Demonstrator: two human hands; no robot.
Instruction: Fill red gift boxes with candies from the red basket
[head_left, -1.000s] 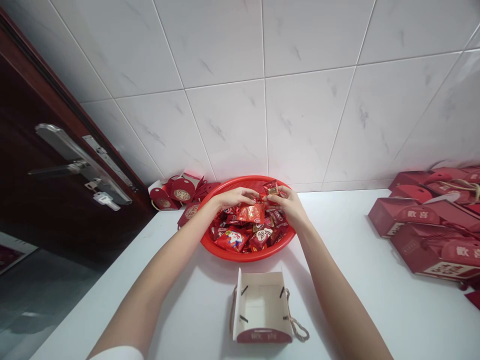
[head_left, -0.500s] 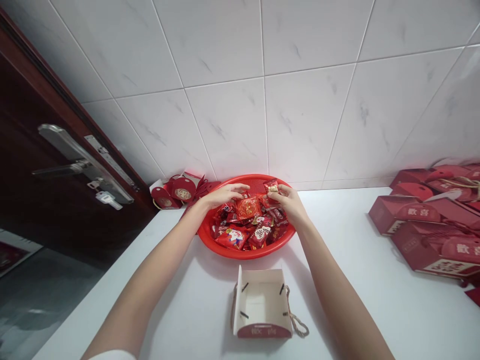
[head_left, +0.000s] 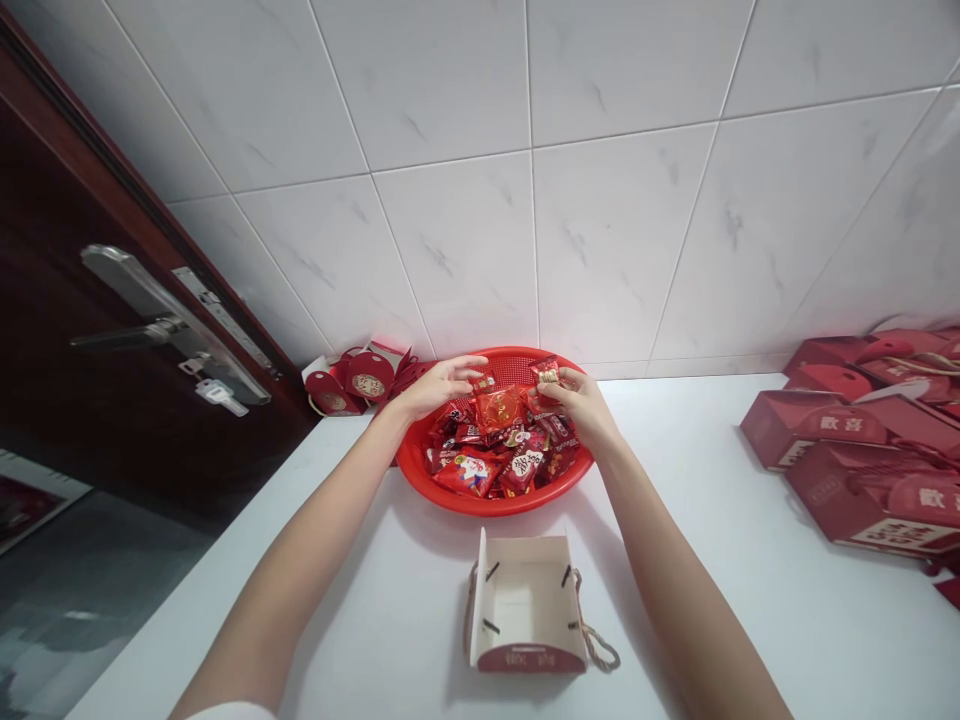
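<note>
My right hand [head_left: 581,402] pinches a small clear-and-red wrapped candy [head_left: 549,374] over the far right part of a red plastic basket [head_left: 491,507]. Over the basket's far left side, my left hand [head_left: 444,386] has its fingers apart and slightly bent; nothing shows in its grip, and a small packet lies just beyond the fingertips. Many wrapped sweets fill the basket, among them an orange-red packet [head_left: 501,408] and a red packet with a cartoon figure [head_left: 469,472]. In front of the basket stands an open gift box [head_left: 525,590], its white inside bare, with rope handles at both sides.
Closed red gift boxes [head_left: 870,490] are grouped on the right of the white table [head_left: 360,640]. Smaller red boxes [head_left: 367,378] sit behind the basket at the left. A tiled wall [head_left: 465,240] bounds the back; a dark door with a handle [head_left: 124,335] is at the left.
My left hand has lifted slightly, its fingers more bent and apart. My right hand keeps hold of the wrapped candy in nearly the same place. The view has shifted slightly.
</note>
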